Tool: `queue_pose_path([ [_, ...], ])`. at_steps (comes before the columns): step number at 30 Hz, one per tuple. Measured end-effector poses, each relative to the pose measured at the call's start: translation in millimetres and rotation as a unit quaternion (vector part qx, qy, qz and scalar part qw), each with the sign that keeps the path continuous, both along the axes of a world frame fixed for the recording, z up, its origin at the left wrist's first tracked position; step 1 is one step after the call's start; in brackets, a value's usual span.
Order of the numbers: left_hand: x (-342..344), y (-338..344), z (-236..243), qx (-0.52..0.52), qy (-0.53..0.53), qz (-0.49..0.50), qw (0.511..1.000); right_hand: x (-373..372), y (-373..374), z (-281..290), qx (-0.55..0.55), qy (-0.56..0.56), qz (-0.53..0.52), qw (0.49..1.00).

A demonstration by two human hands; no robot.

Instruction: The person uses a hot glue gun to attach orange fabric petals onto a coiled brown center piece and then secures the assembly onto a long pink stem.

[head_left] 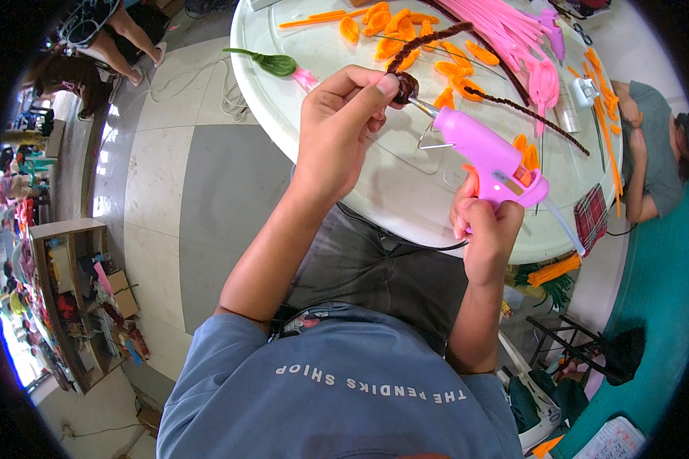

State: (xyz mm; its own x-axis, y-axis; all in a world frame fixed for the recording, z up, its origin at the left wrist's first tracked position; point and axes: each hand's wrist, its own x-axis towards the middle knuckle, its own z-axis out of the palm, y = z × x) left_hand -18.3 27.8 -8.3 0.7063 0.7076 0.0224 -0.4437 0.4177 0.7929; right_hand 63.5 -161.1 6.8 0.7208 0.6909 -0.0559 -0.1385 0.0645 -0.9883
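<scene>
1. We see the brown fuzzy coil (407, 89) at upper centre; we judge it light, soft and springy, best pinched by its edge away from the nozzle (426, 109).
2. Our left grip (333, 130) pinches it, thumb against fingers.
3. Our right grip (488, 229), right of centre, wraps the pink glue gun (478, 140), probably rigid.
4. Below, the white table (371, 191) carries orange loops (481, 53).

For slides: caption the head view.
Left grip holds a brown coil at the nozzle of the lilac glue gun in right grip.
</scene>
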Motion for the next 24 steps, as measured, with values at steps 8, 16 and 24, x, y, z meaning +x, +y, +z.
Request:
queue_pose_path([
  [8,1.4,-1.3,1.4,0.027,0.007,0.0,1.0,-0.9,-0.8,-1.8,0.012,0.002,-0.009,1.0],
  [16,-1.0,-0.1,0.6,0.003,-0.012,0.019,1.0,2.1,-0.2,-1.6,0.031,0.005,0.003,1.0],
  [24,-36.4,28.3,1.2,0.038,-0.062,0.099,0.992,-8.5,25.2,2.8,-0.09,-0.128,0.059,0.986],
])
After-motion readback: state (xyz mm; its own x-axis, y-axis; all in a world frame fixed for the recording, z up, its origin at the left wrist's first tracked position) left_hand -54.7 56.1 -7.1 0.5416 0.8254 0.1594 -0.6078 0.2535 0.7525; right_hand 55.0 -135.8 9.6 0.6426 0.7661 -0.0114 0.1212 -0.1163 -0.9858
